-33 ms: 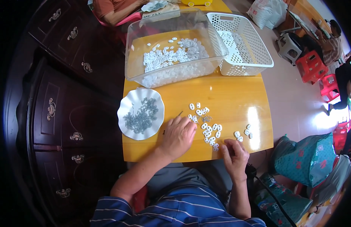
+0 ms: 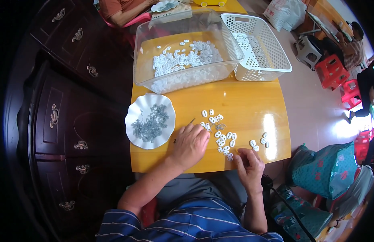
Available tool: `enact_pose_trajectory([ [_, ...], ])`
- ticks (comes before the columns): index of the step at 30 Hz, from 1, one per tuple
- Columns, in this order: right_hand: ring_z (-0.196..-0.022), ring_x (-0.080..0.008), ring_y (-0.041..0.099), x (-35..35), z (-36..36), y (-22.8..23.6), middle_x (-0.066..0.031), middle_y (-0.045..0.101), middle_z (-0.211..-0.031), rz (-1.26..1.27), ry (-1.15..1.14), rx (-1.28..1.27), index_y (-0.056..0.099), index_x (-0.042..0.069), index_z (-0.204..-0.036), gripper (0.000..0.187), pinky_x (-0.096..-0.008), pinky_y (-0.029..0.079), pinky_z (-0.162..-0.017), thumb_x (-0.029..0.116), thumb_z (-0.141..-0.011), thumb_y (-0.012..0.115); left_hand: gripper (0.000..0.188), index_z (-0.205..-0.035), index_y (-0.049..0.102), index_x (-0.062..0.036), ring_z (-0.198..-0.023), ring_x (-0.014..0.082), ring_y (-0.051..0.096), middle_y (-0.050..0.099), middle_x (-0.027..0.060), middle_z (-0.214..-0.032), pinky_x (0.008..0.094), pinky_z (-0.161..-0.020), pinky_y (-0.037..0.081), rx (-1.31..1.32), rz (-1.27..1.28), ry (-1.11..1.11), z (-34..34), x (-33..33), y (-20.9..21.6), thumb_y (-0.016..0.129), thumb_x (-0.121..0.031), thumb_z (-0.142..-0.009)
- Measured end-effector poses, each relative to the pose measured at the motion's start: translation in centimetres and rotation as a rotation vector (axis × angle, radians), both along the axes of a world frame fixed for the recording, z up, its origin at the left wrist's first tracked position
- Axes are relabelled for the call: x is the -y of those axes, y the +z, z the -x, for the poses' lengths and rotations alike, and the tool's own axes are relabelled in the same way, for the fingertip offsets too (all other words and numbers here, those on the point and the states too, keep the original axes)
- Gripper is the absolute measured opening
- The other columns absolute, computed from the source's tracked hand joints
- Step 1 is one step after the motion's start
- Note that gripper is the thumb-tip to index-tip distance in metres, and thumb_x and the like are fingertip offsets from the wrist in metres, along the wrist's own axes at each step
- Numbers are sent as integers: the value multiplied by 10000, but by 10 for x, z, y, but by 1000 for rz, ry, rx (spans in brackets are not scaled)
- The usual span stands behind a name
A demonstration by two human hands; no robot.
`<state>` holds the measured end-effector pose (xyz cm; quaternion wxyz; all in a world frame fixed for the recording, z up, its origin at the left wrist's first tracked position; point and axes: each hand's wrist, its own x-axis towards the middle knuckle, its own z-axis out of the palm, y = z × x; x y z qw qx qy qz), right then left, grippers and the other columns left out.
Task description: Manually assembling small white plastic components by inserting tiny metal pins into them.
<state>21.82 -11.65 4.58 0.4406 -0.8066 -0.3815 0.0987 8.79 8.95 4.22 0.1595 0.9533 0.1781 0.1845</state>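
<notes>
- Very little has moved since the earlier frame: the thumb and fingers of the right hand (image 2: 250, 166) shift slightly, while the left hand (image 2: 191, 146) and the containers look the same.
- Nearest, along the bottom of the frame, is the person's blue striped shirt (image 2: 187, 226), with both forearms reaching up from it.
- The right hand, right of centre, is curled at the table's near edge, its thumb and fingers beside the lowest of the small white pieces (image 2: 232, 143); I cannot tell whether it pinches one.
- The left hand, near the middle, rests palm down with bent fingers close together; what lies under the fingertips is hidden. A thin dark item (image 2: 192, 120) shows just beyond them.
- The white pieces, each with dark holes, lie in a loose cluster between and beyond the hands, around a small heap of thin metal bits (image 2: 220, 126); a smaller group sits farther right on the yellow table (image 2: 251, 101).
- Left of the left hand stands a wavy-rimmed white dish (image 2: 133, 113) holding grey bits (image 2: 156, 117).
- Beyond, at upper centre, a clear bin (image 2: 237, 56) holds many more white pieces; a perforated white basket (image 2: 255, 74) touches or nearly touches its right side.
- At the top left, another person's orange sleeve (image 2: 116, 10) shows.
</notes>
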Motion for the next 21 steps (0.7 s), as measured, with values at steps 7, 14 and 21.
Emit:
enact_pose_trajectory([
  [7,-746,-239,708,-7,7,8,-105,686,-867,136,26,4,715,44,-1034,198,-335,563,-683,146,-887,800,107,-927,622,-119,-934,287,609,625,49,-948,415,-842,470,21,38,-12,2,-4,0,719,-150,-890],
  [14,-743,-232,725,-5,8,10,-112,692,-879,173,38,57,700,31,-1032,206,-327,577,-684,142,-889,798,176,-986,689,-85,-889,302,645,680,74,-924,418,-811,513,206,184,-21,16,-17,-3,757,-37,-831],
  [21,-719,-211,730,-3,8,6,-114,690,-865,165,40,59,690,5,-981,184,-313,586,-659,103,-872,803,179,-963,712,-72,-864,285,643,667,66,-902,397,-780,533,174,120,-29,16,-12,8,780,-29,-803],
])
